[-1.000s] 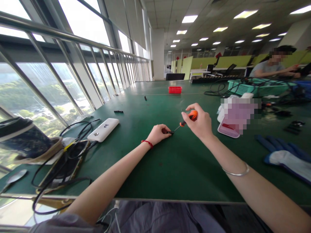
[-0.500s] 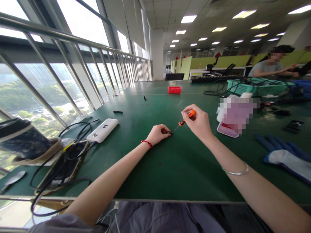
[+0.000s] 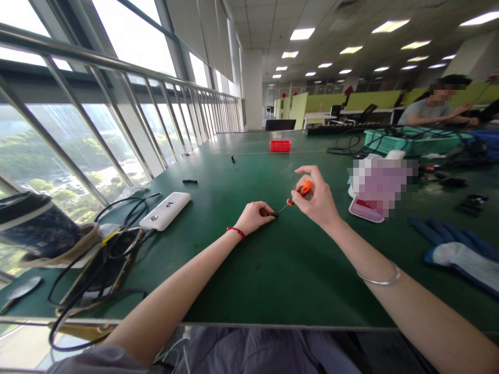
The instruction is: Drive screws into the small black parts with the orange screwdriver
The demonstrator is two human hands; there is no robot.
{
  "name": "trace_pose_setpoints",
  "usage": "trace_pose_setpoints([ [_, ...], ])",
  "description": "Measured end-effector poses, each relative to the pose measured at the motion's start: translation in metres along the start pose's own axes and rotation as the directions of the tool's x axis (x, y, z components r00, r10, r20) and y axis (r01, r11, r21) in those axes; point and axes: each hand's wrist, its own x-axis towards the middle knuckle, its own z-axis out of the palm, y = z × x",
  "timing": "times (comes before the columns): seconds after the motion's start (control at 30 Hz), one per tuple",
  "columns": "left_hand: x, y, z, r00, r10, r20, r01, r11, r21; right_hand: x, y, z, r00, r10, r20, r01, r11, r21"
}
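Note:
My right hand grips a small screwdriver with an orange handle, fingers curled round the handle and the index finger raised. Its thin shaft slants down to the left onto a small black part on the green table. My left hand rests on the table, fingers pinched on that black part. A red cord circles my left wrist and a metal bangle my right forearm.
A white power bank with black cables and a dark bag lies at the left. A red bin stands farther back. Blue-and-white gloves lie at the right. A seated person works at the far right behind a teal basket.
My right hand has shifted slightly on the screwdriver handle, fingers moving round it. The left hand stays pinched on the black part.

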Motion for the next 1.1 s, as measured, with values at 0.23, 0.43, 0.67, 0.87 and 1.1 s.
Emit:
trace_pose_setpoints([
  [0.23, 0.000, 0.000, 0.000, 1.000, -0.007, -0.002, 0.007, 1.000, 0.008, -0.002, -0.006, 0.000, 1.000, 0.030, 0.002, -0.030, 0.999, -0.018],
  [0.43, -0.001, 0.001, 0.000, 1.000, -0.002, -0.001, 0.002, 1.000, 0.002, -0.003, -0.005, 0.000, 0.997, 0.064, -0.037, -0.066, 0.996, -0.054],
  [0.67, 0.000, 0.001, -0.001, 1.000, -0.001, 0.002, 0.001, 1.000, 0.019, -0.002, -0.002, 0.003, 0.999, 0.043, -0.011, -0.043, 0.998, 0.051],
  [0.87, 0.000, 0.000, 0.000, 1.000, 0.010, 0.003, -0.010, 1.000, 0.015, -0.001, 0.000, 0.004, 0.992, 0.101, -0.074, -0.104, 0.994, -0.036],
  [1.1, 0.000, -0.001, 0.000, 1.000, 0.004, 0.008, -0.004, 1.000, 0.004, 0.000, 0.005, 0.003, 0.999, 0.038, -0.008, -0.037, 0.994, 0.099],
])
